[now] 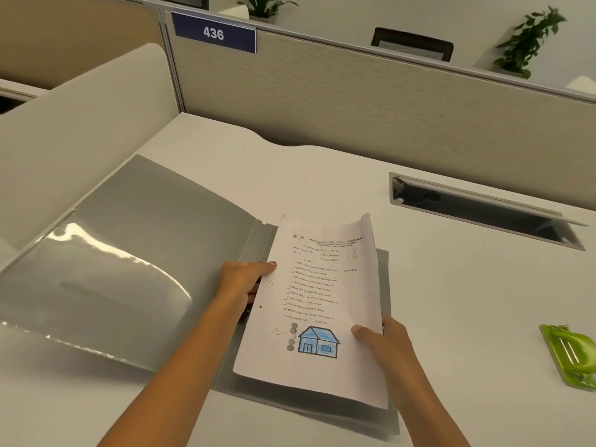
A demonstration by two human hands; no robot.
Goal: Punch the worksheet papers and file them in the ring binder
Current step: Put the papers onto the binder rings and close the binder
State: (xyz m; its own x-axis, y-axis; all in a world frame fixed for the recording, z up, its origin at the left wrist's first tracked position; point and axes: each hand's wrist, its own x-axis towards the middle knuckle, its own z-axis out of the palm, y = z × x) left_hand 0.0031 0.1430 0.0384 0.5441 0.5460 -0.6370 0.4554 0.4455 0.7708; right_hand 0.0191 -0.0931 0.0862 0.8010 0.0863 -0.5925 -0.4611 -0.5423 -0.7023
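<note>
Worksheet papers sit in both our hands above the right half of an open grey ring binder. Their long axis runs from 6 o'clock up toward 12, leaning a touch to 1 o'clock. The printed heading is at the far end and a blue coloured-in house is at the near end, so the text reads upright to us. The far edge curls upward.

Our left grip pinches the left margin at about 9 o'clock on the sheet, thumb on top and fingers tucked beneath. Our right grip holds the right edge at about 4 o'clock, thumb pressed on the paper and fingers curled under it.

The binder's spine runs nearly parallel to the papers, just to their left. Its left cover, with a shiny clear pocket, spreads out toward 9 o'clock and lifts off the white surface. We cannot see the rings; they are hidden behind hand and paper.

A green hole punch lies on the surface at 3 o'clock, well apart from the papers. A cable slot is set into the surface at 2 o'clock. On the partition at 11 o'clock is a blue tag reading 436.
</note>
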